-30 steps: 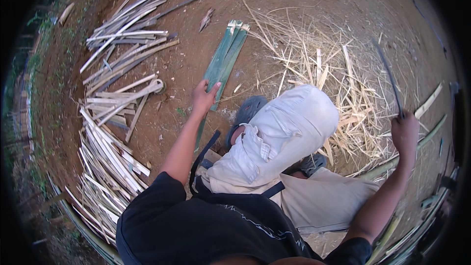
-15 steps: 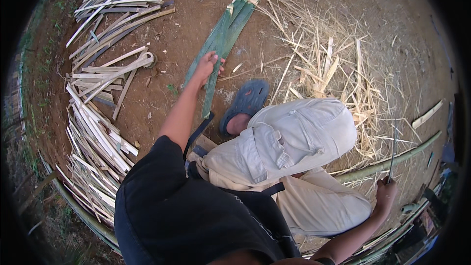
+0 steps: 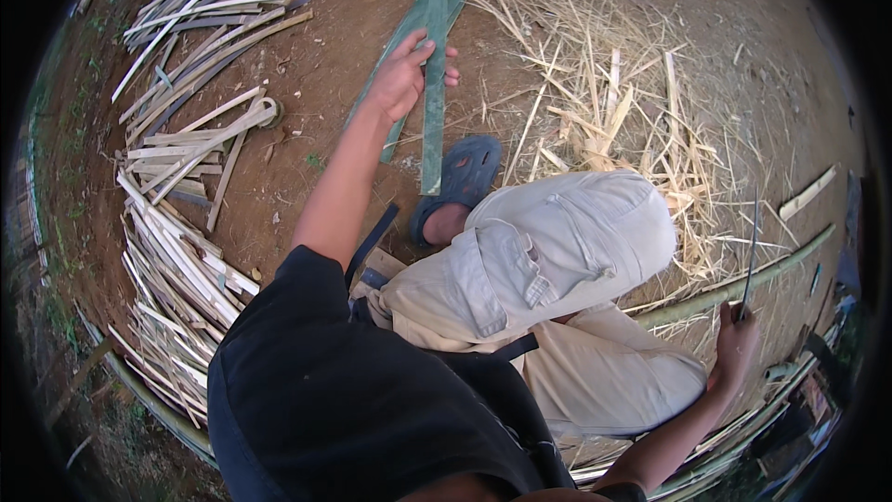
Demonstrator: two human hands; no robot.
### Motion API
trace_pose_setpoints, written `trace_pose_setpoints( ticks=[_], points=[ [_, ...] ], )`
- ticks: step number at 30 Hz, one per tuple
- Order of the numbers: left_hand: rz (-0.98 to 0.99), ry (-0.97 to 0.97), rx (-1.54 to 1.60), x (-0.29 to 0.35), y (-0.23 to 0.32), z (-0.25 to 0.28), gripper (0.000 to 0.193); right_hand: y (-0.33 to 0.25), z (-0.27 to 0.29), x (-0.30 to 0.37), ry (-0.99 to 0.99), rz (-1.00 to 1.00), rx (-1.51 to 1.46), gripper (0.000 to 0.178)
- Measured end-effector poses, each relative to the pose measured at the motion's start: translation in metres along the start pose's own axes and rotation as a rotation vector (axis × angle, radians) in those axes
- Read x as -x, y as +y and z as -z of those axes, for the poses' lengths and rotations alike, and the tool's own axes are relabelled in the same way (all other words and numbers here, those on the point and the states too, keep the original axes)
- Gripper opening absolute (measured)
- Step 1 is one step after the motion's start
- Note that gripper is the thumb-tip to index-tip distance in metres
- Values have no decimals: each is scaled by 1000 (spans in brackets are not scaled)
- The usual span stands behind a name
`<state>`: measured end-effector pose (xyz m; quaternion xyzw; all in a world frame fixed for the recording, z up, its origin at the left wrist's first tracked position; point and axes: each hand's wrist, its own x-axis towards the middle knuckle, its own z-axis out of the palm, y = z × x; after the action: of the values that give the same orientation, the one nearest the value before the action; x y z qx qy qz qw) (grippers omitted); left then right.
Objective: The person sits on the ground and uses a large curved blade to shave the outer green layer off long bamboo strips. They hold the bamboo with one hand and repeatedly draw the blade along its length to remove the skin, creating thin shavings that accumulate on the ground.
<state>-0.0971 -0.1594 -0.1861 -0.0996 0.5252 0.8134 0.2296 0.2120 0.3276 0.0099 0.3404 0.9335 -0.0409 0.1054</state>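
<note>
My left hand (image 3: 406, 77) is closed round a long flat green bamboo strip (image 3: 434, 121), raised off the ground and pointing away from me. Beneath and behind it, more green bamboo strips (image 3: 401, 37) lie together on the dirt. Out at the right, my right hand (image 3: 737, 339) grips a knife (image 3: 754, 246) with a long thin blade that points away from me. The knife's handle is mostly hidden inside my fist. Below the held strip's near end is my foot in a dark clog (image 3: 469, 172).
Bundles of pale split strips (image 3: 177, 223) line the left side. A heap of light shavings (image 3: 604, 121) spreads over the ground ahead and right of my knee. A long bamboo pole (image 3: 743, 288) lies beyond my right leg, with a short pale piece (image 3: 808, 192) farther out.
My left hand has lifted one green strip off the others and moved it slightly away from me and right. My right hand, holding the knife, has shifted only a little.
</note>
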Motion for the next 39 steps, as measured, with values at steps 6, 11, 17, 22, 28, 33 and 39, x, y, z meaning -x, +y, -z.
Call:
trace_pose_setpoints(
  ticks=[6,11,17,22,28,33,39],
  points=[
    [-204,-159,84,44,63,-99,33,-87,12,-5,139,40,-379,40],
    [-244,-271,33,108,85,-182,31,-146,23,14,361,357,-538,23],
    [-189,-404,-53,178,46,-225,27,-168,19,31,561,748,-319,24],
    [-95,-519,-122,216,30,-253,29,-163,4,33,716,815,-393,30],
    [54,-535,-185,245,26,-262,28,-137,15,36,767,768,-370,21],
    [80,-584,-232,262,28,-266,31,-109,29,28,754,556,-369,23],
    [154,-596,-257,276,17,-253,29,-88,37,6,813,373,-495,16]
  ],
)
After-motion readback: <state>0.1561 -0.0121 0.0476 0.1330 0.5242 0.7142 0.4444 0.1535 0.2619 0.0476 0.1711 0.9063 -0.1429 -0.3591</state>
